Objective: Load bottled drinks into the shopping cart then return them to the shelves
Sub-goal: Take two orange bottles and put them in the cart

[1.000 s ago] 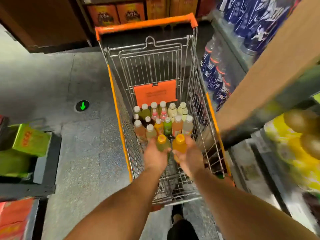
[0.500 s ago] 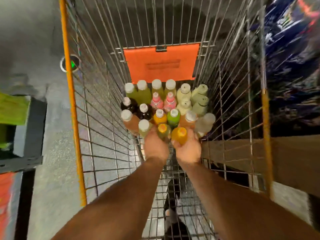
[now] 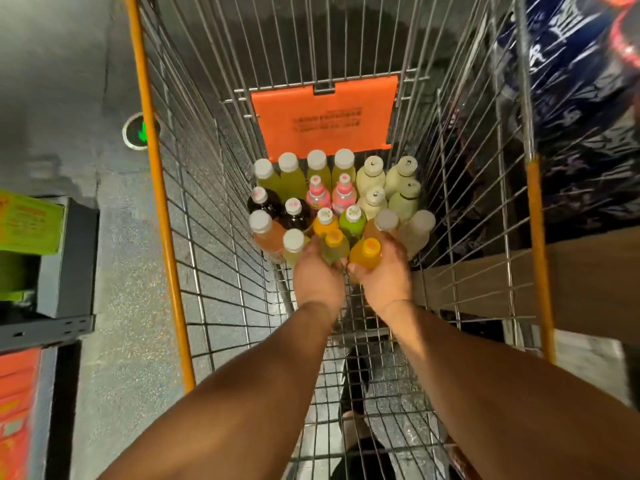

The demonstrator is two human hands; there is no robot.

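The left grip (image 3: 317, 275) holds a yellow-capped green bottle (image 3: 334, 247); the right grip (image 3: 384, 275) holds an orange juice bottle (image 3: 367, 256), low inside the shopping cart (image 3: 207, 188).

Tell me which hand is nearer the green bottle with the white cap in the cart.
Left. The left hand sits just below-left of the green bottle; the right hand, gripping the orange bottle, lies farther off, below-right.

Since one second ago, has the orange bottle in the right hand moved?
Yes. The orange bottle in the right hand has gone down into the cart, forward to the standing bottles.
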